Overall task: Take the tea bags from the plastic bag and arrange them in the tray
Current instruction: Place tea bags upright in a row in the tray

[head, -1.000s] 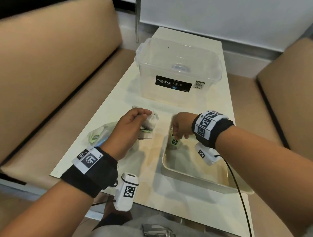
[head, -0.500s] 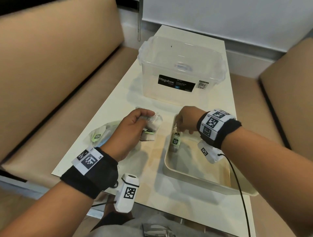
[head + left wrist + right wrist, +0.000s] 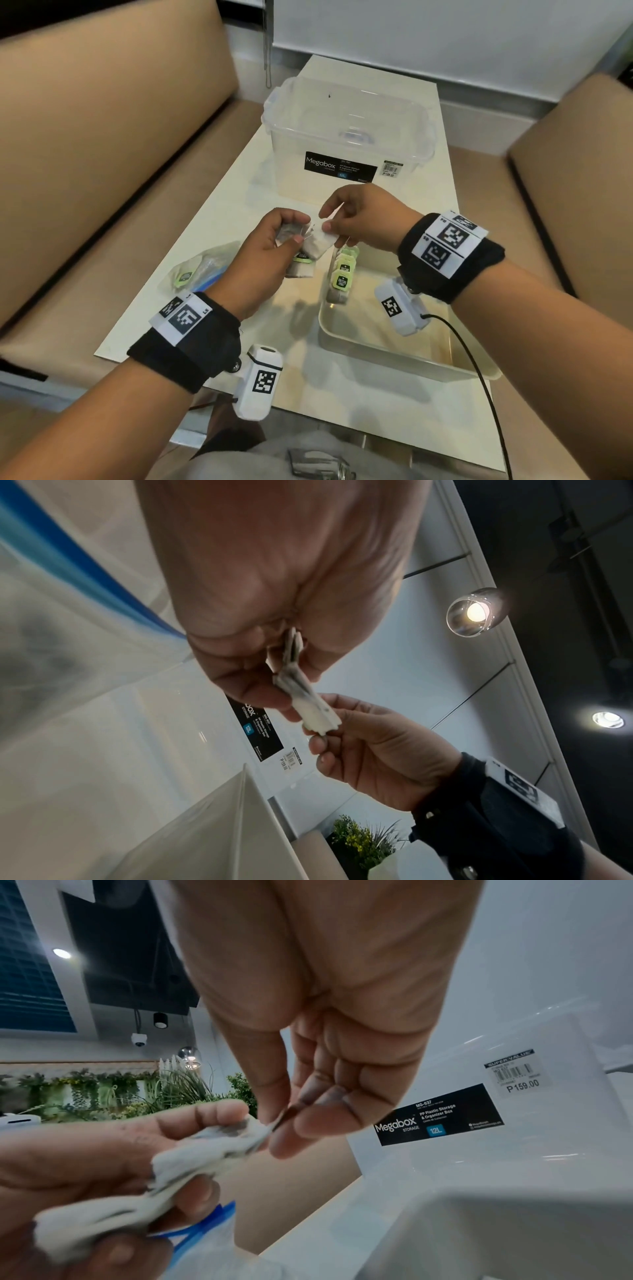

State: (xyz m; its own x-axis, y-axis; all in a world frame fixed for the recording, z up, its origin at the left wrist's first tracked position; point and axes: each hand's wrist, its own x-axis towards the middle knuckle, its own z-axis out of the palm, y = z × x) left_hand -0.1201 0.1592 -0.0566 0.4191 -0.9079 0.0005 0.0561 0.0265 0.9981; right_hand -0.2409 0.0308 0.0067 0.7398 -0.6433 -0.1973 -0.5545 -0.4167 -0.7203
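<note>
My left hand [image 3: 274,246] grips a small bunch of white tea bags [image 3: 301,251] above the table, left of the cream tray [image 3: 404,356]. My right hand [image 3: 346,219] pinches the top edge of one tea bag [image 3: 320,236] from that bunch; the pinch shows in the right wrist view [image 3: 274,1123] and the left wrist view [image 3: 318,718]. A row of tea bags with green tags [image 3: 342,274] stands against the tray's far left wall. The clear plastic bag [image 3: 202,270] with a blue zip strip lies on the table left of my left hand, one green-tagged bag inside.
A clear lidded Megabox storage box [image 3: 346,144] stands on the table beyond my hands. Tan sofa cushions [image 3: 102,154] flank the narrow white table [image 3: 294,322] on both sides. A black cable [image 3: 479,370] runs from my right wrist over the tray.
My right hand has left the tray, moved up and left to my left hand, and pinched a tea bag from the bunch. A row of tea bags now stands uncovered in the tray.
</note>
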